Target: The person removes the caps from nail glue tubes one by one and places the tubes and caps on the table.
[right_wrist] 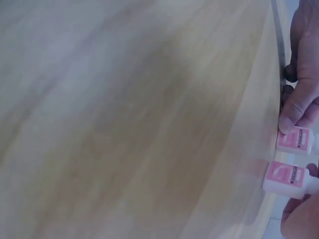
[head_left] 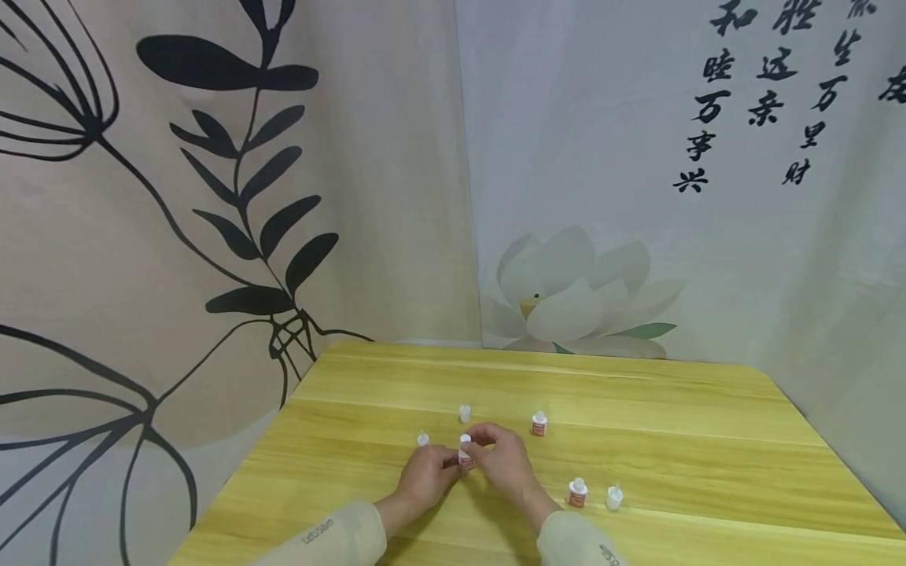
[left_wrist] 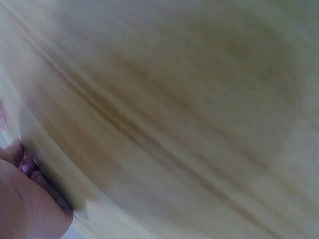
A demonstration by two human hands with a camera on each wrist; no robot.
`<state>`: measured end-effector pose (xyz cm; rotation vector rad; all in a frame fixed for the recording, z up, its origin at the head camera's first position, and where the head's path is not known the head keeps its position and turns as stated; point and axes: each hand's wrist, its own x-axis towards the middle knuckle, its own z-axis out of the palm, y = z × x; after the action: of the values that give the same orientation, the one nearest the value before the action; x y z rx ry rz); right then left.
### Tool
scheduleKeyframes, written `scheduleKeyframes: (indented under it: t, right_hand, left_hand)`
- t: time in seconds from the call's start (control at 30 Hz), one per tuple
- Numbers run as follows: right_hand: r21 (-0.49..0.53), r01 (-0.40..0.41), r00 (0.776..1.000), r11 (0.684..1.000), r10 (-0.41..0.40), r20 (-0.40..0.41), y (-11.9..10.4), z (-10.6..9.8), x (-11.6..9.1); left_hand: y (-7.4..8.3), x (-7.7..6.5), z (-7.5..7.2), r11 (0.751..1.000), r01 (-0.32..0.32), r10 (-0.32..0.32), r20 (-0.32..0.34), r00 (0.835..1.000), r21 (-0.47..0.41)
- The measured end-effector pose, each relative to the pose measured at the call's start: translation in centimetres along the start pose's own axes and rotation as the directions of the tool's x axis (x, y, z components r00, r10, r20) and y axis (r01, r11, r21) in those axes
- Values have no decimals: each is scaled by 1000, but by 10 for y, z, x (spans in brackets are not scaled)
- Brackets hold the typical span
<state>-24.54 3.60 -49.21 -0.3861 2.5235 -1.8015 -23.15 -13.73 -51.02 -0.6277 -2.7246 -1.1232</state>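
Note:
Both hands meet over the table (head_left: 658, 440) around a small white bottle (head_left: 466, 462) with a red label. My left hand (head_left: 428, 475) has its fingers at the lower side of the bottle. From the other side, my right hand (head_left: 504, 460) pinches near its white top. The right wrist view shows two pink-labelled bottles side by side: a left fingertip presses one bottle (right_wrist: 288, 142), and right-hand fingers curl around the top of the nearer one (right_wrist: 284, 180). In the left wrist view, only part of the left hand (left_wrist: 32, 199) shows, its fingers curled.
Behind the hands stand a small white piece (head_left: 465, 413) and a red-labelled bottle (head_left: 539, 424). A white piece with a thin tip (head_left: 422, 439) is just beyond the left hand. To the right are another labelled bottle (head_left: 577, 494) and a tipped white piece (head_left: 614, 498).

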Motion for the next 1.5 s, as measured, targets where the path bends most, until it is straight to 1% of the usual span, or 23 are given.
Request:
scheduleKeyframes:
  t: [0.3,0.6,1.0,1.37,1.5]
  right_hand:
    - [1,22,1000,1000,-22,3,-1,1,0]
    - [-12,4,1000,1000,-4,-2,1,2,0]
    - [0,40,999,999,-40,-5,0,1,-2]
    - [39,5,1000,999,-5,9,0,1,-1]
    - [19,10,1000,1000,-10,4,-1,2,-2]
  left_hand:
    - [2,0,-1,1000,7,-7,4,1000,26]
    - [0,0,0,1000,4,-4,3,1000,21]
    - [1,0,0,999,10,-10,-10,1000,30]
    - [1,0,-1,1000,3,-3,-11,1000,27]
    - [1,0,-1,1000,12,-12,-4,1000,14]
